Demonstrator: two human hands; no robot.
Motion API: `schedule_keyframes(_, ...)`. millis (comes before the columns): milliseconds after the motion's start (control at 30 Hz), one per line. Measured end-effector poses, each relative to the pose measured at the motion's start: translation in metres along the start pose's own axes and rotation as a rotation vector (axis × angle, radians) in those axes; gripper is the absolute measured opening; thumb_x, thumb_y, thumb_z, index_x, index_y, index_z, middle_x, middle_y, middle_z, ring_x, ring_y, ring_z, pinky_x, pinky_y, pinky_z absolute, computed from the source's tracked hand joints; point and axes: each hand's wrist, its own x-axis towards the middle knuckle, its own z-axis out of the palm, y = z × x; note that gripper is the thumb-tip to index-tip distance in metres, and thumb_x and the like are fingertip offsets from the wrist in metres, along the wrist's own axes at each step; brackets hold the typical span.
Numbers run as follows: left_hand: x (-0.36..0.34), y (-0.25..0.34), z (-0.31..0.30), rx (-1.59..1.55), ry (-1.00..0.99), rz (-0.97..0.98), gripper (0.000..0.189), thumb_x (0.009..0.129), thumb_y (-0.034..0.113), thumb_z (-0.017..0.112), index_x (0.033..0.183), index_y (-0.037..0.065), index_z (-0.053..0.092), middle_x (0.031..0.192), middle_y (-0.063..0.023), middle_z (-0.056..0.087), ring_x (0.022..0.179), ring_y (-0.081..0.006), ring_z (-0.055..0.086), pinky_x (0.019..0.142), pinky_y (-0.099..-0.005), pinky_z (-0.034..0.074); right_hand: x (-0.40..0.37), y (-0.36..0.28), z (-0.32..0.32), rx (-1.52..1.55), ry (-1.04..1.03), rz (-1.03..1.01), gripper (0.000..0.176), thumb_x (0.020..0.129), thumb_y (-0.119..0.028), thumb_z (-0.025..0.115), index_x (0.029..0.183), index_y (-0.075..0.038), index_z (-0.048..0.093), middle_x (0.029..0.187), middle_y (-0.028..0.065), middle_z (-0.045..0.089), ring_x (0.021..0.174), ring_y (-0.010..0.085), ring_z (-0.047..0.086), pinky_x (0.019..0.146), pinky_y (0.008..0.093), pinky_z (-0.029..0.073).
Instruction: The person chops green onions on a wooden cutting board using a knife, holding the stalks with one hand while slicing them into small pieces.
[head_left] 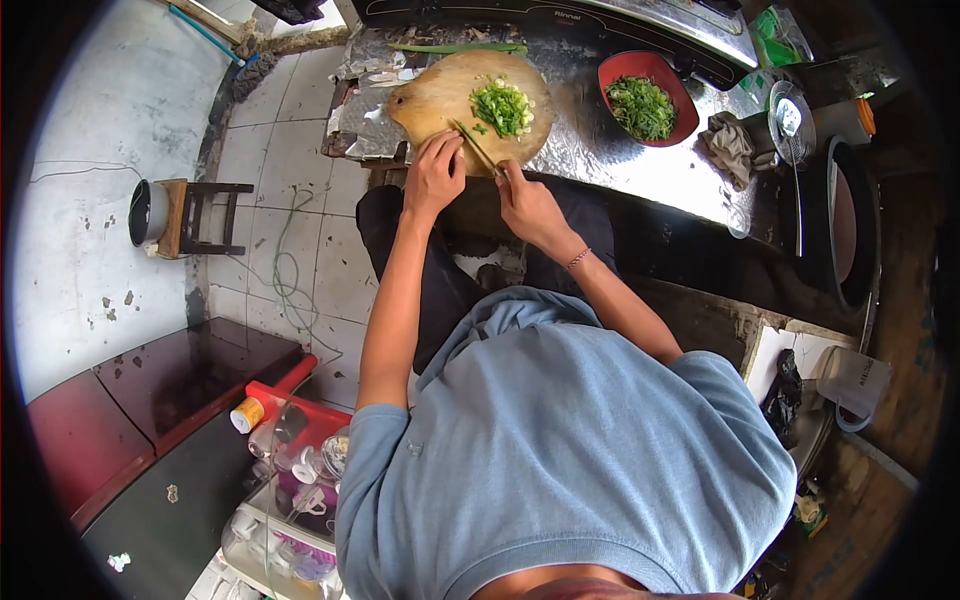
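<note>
A round wooden cutting board [430, 100] lies on the foil-covered counter [610, 155] in front of me, with a heap of chopped green onion [503, 105] on it. My left hand [435, 172] sits at the board's near edge, fingers curled down on a short piece of green onion stalk [462, 130]. My right hand [527, 205], with a bracelet on the wrist, grips the handle of a knife [478, 150]. The thin blade runs slantwise toward the fingertips of my left hand.
A red bowl [682, 100] of chopped greens stands right of the board, and a whole green onion [460, 47] lies behind it by the stove [560, 15]. Further right are a cloth [730, 145], a strainer [790, 115] and a large dark pan [850, 220]. On the floor at left, a pot [145, 212] sits on a stool.
</note>
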Motion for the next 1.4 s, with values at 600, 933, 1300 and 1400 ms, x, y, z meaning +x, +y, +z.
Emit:
schedule_keyframes(600,0.001,-0.001,0.001,-0.005,0.027,0.001,0.014,0.095,0.006,0.069,0.105,-0.001,0.075,0.113,-0.0160,0.075,0.114,-0.0351,0.071,0.100,-0.0445,0.056,0.010,-0.010,0.005,-0.127,0.027,0.002,0.014,0.105,-0.018,0.054,0.114,-0.007,0.054,0.071,0.0297,0.066,0.071,0.0526,0.067,0.063,0.0630,0.052)
schedule_keyframes(933,0.001,0.001,0.001,-0.002,0.040,-0.005,0.014,0.093,0.006,0.068,0.102,-0.003,0.075,0.110,-0.0164,0.075,0.114,-0.0343,0.071,0.101,-0.0443,0.057,0.003,-0.010,0.009,-0.243,0.098,-0.041,0.016,0.104,-0.020,0.056,0.116,-0.009,0.056,0.073,0.0243,0.070,0.066,0.0468,0.070,0.058,0.0580,0.055)
schedule_keyframes(1300,0.000,0.002,-0.002,-0.001,0.007,-0.001,0.017,0.092,0.005,0.068,0.106,-0.002,0.073,0.117,-0.0169,0.072,0.114,-0.0364,0.069,0.101,-0.0455,0.057,-0.002,-0.006,-0.001,-0.229,0.058,0.066,0.022,0.107,-0.022,0.054,0.125,-0.010,0.054,0.079,0.0244,0.072,0.072,0.0484,0.071,0.063,0.0599,0.056)
schedule_keyframes(1400,0.001,0.003,-0.002,0.004,0.013,0.007,0.017,0.092,0.005,0.068,0.107,-0.002,0.072,0.117,-0.0167,0.072,0.114,-0.0369,0.069,0.100,-0.0458,0.056,0.003,-0.003,0.000,-0.162,0.044,0.105,0.031,0.107,-0.022,0.053,0.136,-0.012,0.052,0.081,0.0260,0.072,0.075,0.0497,0.070,0.066,0.0613,0.055)
